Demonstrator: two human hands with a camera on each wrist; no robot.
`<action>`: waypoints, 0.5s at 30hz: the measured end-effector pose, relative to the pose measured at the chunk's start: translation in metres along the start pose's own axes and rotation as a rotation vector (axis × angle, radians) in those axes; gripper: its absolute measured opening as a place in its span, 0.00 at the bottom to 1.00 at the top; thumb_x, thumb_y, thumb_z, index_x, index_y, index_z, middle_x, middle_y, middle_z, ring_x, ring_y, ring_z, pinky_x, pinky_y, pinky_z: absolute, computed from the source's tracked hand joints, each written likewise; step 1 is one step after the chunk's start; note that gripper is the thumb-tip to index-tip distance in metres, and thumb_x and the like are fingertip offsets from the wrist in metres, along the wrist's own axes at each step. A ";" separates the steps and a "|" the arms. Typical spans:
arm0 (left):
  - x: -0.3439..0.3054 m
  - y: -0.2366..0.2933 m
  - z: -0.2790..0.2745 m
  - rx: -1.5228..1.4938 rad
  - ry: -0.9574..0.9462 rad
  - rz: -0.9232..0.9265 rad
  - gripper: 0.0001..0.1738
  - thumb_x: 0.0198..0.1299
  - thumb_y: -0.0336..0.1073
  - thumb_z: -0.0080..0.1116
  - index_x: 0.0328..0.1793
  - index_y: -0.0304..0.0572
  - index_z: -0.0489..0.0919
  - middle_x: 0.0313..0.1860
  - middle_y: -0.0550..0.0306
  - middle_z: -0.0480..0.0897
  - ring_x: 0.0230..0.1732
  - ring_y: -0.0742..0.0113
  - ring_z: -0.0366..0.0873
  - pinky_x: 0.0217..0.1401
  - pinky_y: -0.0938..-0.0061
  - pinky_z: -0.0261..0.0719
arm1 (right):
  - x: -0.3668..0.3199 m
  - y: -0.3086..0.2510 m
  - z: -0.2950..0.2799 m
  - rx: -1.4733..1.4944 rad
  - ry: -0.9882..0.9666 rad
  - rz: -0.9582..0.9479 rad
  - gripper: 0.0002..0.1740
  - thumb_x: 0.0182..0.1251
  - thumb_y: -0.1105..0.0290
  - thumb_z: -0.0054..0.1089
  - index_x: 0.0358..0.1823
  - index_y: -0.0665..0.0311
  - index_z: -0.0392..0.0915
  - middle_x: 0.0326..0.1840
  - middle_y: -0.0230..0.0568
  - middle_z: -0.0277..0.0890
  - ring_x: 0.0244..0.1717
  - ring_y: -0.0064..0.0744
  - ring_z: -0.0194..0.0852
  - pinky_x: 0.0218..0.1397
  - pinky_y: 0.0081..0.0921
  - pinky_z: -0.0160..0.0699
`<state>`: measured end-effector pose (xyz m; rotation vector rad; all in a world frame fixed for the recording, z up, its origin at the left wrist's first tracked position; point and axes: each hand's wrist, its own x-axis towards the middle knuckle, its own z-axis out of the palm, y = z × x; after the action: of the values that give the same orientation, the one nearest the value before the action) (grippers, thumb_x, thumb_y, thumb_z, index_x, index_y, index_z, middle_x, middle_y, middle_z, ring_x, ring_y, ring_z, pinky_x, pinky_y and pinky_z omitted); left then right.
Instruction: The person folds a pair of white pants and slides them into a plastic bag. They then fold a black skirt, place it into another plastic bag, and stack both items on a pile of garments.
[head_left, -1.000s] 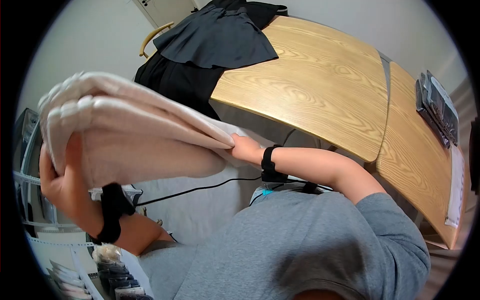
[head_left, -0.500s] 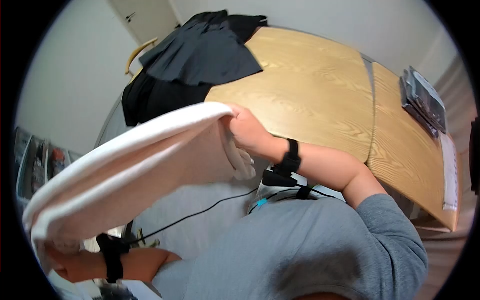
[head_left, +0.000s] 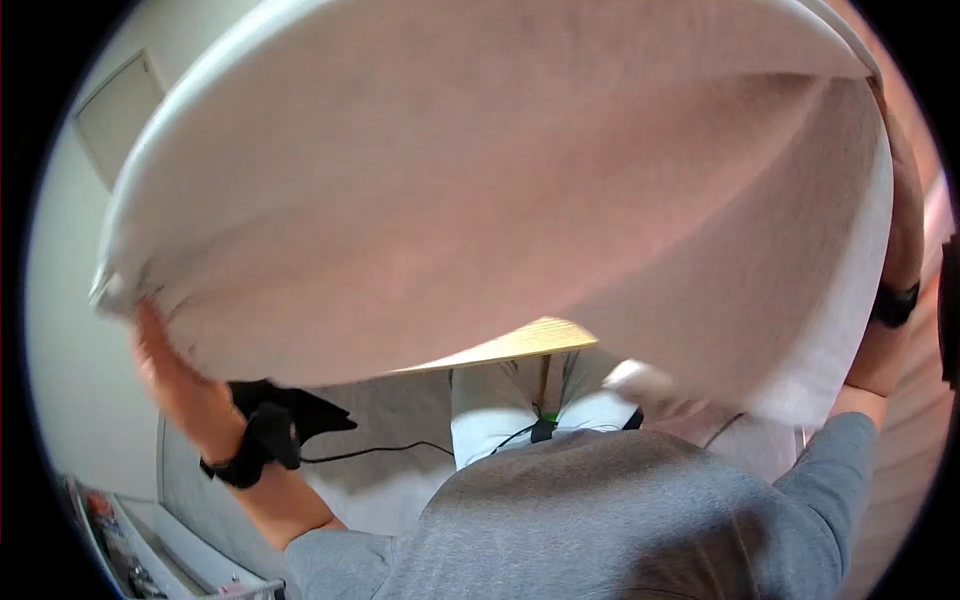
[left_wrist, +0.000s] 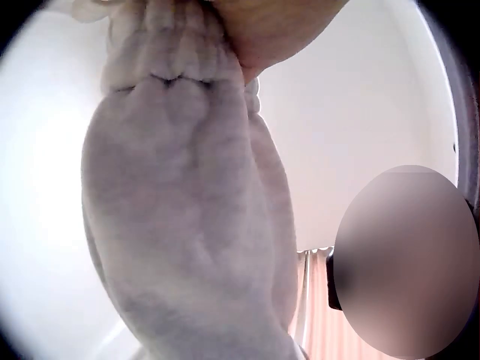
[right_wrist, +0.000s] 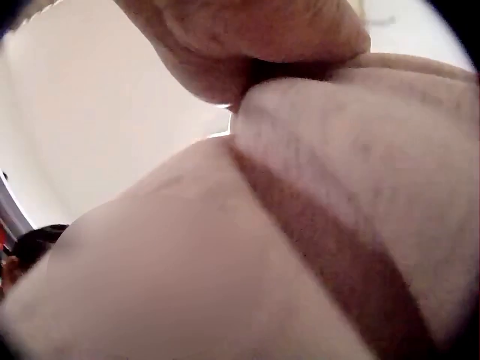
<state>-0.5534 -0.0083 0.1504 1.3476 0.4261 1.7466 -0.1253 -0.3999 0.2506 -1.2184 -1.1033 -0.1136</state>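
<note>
Fingers of the left hand (head_left: pixel 185 380) and right hand (head_left: pixel 903 195) grip the pale cloth (head_left: pixel 450 200) higher than the wooden surface (head_left: pixel 525 343), where an uneven swing could fold its loose lower edge under.

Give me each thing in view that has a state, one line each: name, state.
Cloth: raised, spread between the hands
Left hand: gripping the cloth
Right hand: gripping the cloth
Left strap: fastened round the wrist
Right strap: fastened round the wrist
Table: mostly hidden
Curtain: hanging in folds
</note>
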 end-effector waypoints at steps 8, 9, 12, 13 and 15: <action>0.004 -0.072 0.080 -0.122 -0.452 -0.592 0.14 0.66 0.38 0.51 0.49 0.33 0.75 0.41 0.57 0.81 0.36 0.74 0.81 0.39 0.79 0.78 | 0.081 0.051 -0.008 -0.866 -0.468 0.339 0.18 0.63 0.59 0.57 0.42 0.68 0.79 0.33 0.29 0.74 0.34 0.18 0.70 0.37 0.18 0.71; 0.005 -0.087 0.070 -0.098 -0.467 -0.641 0.14 0.66 0.38 0.51 0.49 0.33 0.76 0.41 0.56 0.82 0.37 0.73 0.81 0.40 0.78 0.78 | 0.074 0.079 0.010 -0.880 -0.467 0.366 0.16 0.62 0.61 0.57 0.38 0.69 0.80 0.31 0.29 0.74 0.33 0.18 0.69 0.35 0.19 0.70; 0.026 -0.117 0.030 -0.008 -0.489 -0.768 0.15 0.66 0.39 0.52 0.49 0.31 0.76 0.41 0.52 0.82 0.38 0.69 0.81 0.42 0.76 0.79 | 0.077 0.159 0.055 -0.769 -0.627 0.430 0.18 0.65 0.58 0.55 0.42 0.68 0.79 0.34 0.32 0.76 0.38 0.22 0.71 0.44 0.21 0.71; 0.031 -0.125 0.015 0.042 -0.467 -0.795 0.16 0.65 0.39 0.52 0.48 0.31 0.76 0.41 0.52 0.82 0.37 0.69 0.82 0.41 0.76 0.79 | 0.072 0.189 0.071 -0.666 -0.645 0.312 0.19 0.65 0.58 0.55 0.44 0.67 0.79 0.38 0.35 0.77 0.42 0.25 0.72 0.48 0.22 0.71; 0.050 -0.152 -0.023 0.254 -0.401 -0.857 0.17 0.63 0.42 0.55 0.45 0.31 0.76 0.39 0.52 0.82 0.34 0.68 0.81 0.38 0.75 0.78 | 0.065 0.229 0.097 -0.527 -0.632 0.277 0.20 0.66 0.58 0.54 0.49 0.67 0.77 0.46 0.39 0.77 0.48 0.29 0.73 0.55 0.24 0.69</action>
<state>-0.5121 0.1225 0.0646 1.3579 0.8573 0.7200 -0.0132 -0.2003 0.1334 -1.9503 -1.4829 0.2250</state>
